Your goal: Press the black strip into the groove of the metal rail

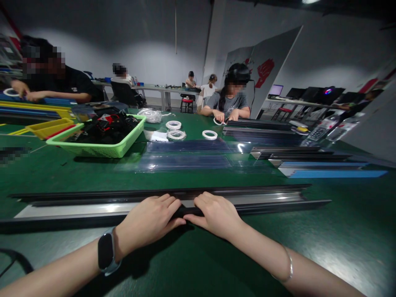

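Observation:
A long black channel-shaped profile (272, 208) with a shiny silvery inner face lies crosswise on the green table in front of me. My left hand (151, 218) grips its near edge close to the middle, thumb on the near side and fingers curled over into the channel. Just to the right, my right hand (216, 214) pinches the same edge in the same way, the two thumbs almost meeting. Whatever the fingertips press inside the channel is hidden.
Beyond the profile lie clear plastic strips (185, 161), tape rolls (209, 135) and a green basket (123, 144) of dark parts. More profiles (337, 174) and water bottles (324, 126) are at the right. One co-worker (230, 101) sits opposite, another (71, 84) at the far left.

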Motion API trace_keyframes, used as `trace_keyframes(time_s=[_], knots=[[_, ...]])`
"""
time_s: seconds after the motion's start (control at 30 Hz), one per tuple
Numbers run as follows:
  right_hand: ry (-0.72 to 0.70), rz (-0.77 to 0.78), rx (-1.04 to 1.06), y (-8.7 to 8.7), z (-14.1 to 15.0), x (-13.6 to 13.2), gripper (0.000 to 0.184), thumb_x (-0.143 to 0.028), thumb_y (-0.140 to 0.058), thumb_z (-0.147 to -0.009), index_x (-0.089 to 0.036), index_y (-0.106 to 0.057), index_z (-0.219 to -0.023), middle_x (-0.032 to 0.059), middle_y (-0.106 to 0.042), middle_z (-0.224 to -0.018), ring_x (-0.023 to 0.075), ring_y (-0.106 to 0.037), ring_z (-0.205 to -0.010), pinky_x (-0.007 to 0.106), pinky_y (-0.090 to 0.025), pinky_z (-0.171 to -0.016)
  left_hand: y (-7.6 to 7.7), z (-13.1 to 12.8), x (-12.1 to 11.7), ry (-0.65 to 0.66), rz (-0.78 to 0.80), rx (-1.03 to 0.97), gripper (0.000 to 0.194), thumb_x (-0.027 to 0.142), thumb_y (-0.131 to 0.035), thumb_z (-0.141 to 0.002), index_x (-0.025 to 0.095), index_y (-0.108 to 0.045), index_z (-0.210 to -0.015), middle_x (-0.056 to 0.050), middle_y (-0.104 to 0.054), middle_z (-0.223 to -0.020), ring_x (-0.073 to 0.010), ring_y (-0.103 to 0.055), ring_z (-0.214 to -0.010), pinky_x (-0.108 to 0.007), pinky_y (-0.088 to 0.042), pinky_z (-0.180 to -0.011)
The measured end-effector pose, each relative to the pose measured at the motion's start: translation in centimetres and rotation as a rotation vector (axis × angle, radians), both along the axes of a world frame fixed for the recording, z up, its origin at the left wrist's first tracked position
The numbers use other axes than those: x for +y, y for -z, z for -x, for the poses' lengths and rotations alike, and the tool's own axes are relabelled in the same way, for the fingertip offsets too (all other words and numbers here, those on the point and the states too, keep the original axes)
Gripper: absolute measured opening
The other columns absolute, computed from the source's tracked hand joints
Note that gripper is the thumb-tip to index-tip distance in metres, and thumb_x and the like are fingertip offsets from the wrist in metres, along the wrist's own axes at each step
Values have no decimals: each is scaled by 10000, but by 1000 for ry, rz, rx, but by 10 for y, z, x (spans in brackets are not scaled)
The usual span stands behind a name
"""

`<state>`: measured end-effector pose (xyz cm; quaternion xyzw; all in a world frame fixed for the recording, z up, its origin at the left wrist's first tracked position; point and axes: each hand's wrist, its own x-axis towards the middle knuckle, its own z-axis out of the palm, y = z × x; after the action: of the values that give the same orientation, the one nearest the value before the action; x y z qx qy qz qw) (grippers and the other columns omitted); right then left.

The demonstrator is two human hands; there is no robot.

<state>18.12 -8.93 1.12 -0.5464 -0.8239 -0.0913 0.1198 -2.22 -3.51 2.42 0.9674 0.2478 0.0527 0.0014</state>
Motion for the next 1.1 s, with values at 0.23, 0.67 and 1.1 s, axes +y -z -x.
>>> trace_keyframes(time_s=[0.23,0.67,1.1], knots=[[-3,-21,3,3,-1,0,383,-543,-452,-854,-181,-563,-789,39,-610,-779,167,-579,-767,255,-403,-609,-1,1,-1,-8,8,-8,316,458,-374,-915,177,-518,-898,-49,-579,-836,-203,-572,-818,-324,-451,-711],[-17,-34,-1,4,0,0,379,-534,-452,-858,-179,-562,-784,42,-609,-776,174,-571,-775,262,-404,-622,-1,0,-1,-7,7,-7,295,440,-376,-919,179,-511,-898,-46,-575,-842,-198,-563,-823,-316,-443,-712],[-9,-50,-13,7,-2,1,387,-548,-443,-857,-188,-550,-764,25,-601,-757,170,-566,-749,266,-375,-602,-1,1,0,-4,4,24,308,446,-352,-926,180,-507,-909,-48,-577,-850,-198,-564,-824,-320,-443,-714]])
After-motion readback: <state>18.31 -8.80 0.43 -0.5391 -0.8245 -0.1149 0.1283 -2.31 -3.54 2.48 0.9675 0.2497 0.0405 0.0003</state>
